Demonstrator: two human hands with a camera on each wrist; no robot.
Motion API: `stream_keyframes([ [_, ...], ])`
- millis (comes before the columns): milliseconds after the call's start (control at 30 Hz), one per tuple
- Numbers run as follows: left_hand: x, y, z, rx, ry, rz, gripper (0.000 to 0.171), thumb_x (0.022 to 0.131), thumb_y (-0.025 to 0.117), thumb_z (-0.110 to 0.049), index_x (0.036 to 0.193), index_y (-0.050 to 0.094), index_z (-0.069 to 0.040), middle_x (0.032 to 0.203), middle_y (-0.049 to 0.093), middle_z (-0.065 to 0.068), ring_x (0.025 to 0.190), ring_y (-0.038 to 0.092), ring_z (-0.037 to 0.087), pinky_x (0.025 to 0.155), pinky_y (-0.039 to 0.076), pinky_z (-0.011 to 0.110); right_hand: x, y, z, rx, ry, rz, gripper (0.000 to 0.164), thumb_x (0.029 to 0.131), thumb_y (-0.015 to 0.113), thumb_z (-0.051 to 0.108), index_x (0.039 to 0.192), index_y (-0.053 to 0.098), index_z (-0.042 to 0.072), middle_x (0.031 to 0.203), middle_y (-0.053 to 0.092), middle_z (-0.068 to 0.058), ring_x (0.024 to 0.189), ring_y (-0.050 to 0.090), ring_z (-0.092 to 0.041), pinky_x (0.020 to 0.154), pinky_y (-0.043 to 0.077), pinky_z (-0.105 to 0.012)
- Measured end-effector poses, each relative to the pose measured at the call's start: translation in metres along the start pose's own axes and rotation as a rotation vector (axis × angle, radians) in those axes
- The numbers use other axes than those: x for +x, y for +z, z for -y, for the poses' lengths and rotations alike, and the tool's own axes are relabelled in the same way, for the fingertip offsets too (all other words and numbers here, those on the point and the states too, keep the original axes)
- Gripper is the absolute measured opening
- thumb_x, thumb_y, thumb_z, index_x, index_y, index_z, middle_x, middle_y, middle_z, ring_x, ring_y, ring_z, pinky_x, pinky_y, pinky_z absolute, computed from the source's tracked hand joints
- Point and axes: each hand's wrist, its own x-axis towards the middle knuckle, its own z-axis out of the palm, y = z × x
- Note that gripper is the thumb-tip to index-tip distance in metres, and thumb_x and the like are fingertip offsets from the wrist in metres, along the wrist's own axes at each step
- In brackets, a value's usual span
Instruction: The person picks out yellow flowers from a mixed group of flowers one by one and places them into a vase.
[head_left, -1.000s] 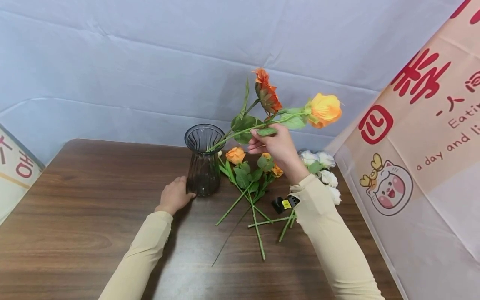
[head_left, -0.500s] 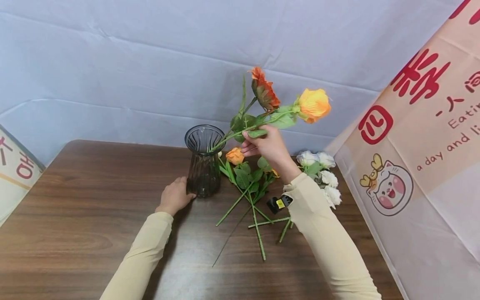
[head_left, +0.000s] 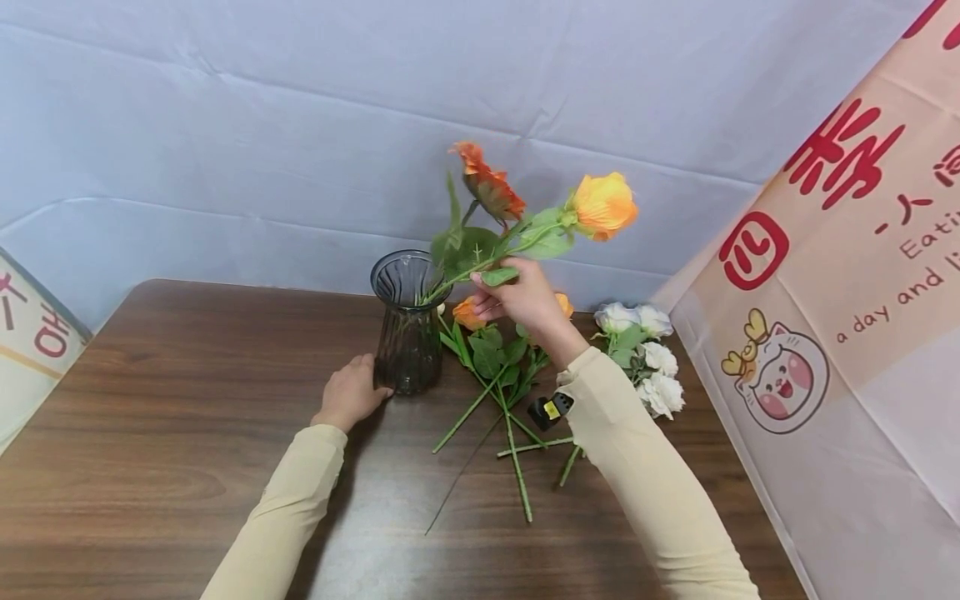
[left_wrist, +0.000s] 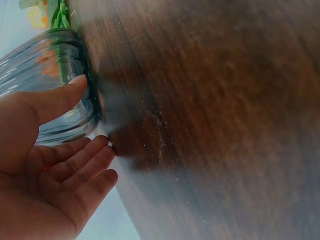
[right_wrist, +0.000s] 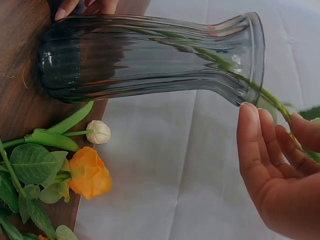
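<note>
A ribbed smoky glass vase (head_left: 407, 354) stands upright on the wooden table. My left hand (head_left: 351, 392) holds its base from the left, the thumb (left_wrist: 60, 100) lying along the glass in the left wrist view. Above the rim on the right, my right hand (head_left: 528, 300) pinches the stem of a yellow-orange rose (head_left: 603, 207). That green stem (right_wrist: 270, 97) slants down through the vase mouth, and the fingertips are right at the rim in the right wrist view. An orange-red many-petalled flower (head_left: 491, 185) leans out of the vase to the right, behind the rose's stem.
Right of the vase lie orange roses (right_wrist: 90, 172) with crossed green stems (head_left: 517, 467) and a small white bud (right_wrist: 99, 132). White flowers (head_left: 660, 393) lie farther right, near the printed side cloth (head_left: 862, 333). A pale cloth wall (head_left: 300, 167) rises behind the table.
My right hand has moved left and slightly down toward the vase, bringing the yellow-orange rose along. The orange-red flower has swung left too. The left hand stays at the vase base.
</note>
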Motion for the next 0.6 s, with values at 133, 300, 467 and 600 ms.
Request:
stream_keyframes([
  [133,-0.0002,-0.0002,-0.0003,0.003,-0.002,0.0,0.064,0.081,0.069,-0.029,0.124,0.044,0.012,0.118,0.052,0.027,0.1,0.053,0.043,0.083,0.044,0.052,0.0007,0.0024,-0.0018,-0.021,0.008,0.02,0.023,0.09,0.057,0.009,0.105,0.058,-0.009,0.075,0.06,-0.023,0.057,0.062,-0.019,0.063,0.055,-0.04],
  [300,-0.0008,-0.0001,-0.0006,0.003,-0.002,0.0,0.064,0.081,0.069,-0.028,0.124,0.044,0.012,0.117,0.052,0.027,0.099,0.054,0.043,0.083,0.045,0.052,0.0018,0.0055,-0.0046,-0.042,0.031,0.05,0.021,0.09,0.057,0.01,0.103,0.058,-0.007,0.078,0.061,-0.023,0.069,0.064,-0.032,0.066,0.055,-0.042],
  [467,-0.0002,0.0009,-0.0003,0.007,-0.003,0.001,0.064,0.081,0.069,-0.029,0.124,0.044,0.012,0.117,0.052,0.027,0.098,0.054,0.043,0.082,0.045,0.051,0.0009,0.0064,-0.0074,-0.074,0.028,0.075,0.017,0.092,0.055,0.008,0.1,0.058,-0.006,0.082,0.06,-0.027,0.072,0.062,-0.035,0.065,0.055,-0.041],
  [600,0.0006,0.0017,0.0005,0.009,-0.006,-0.004,0.064,0.081,0.069,-0.03,0.124,0.044,0.011,0.117,0.052,0.027,0.098,0.054,0.043,0.081,0.045,0.052,0.0,0.0053,-0.0093,-0.077,0.028,0.079,0.015,0.092,0.054,0.007,0.1,0.057,-0.006,0.085,0.059,-0.028,0.069,0.063,-0.032,0.064,0.055,-0.041],
])
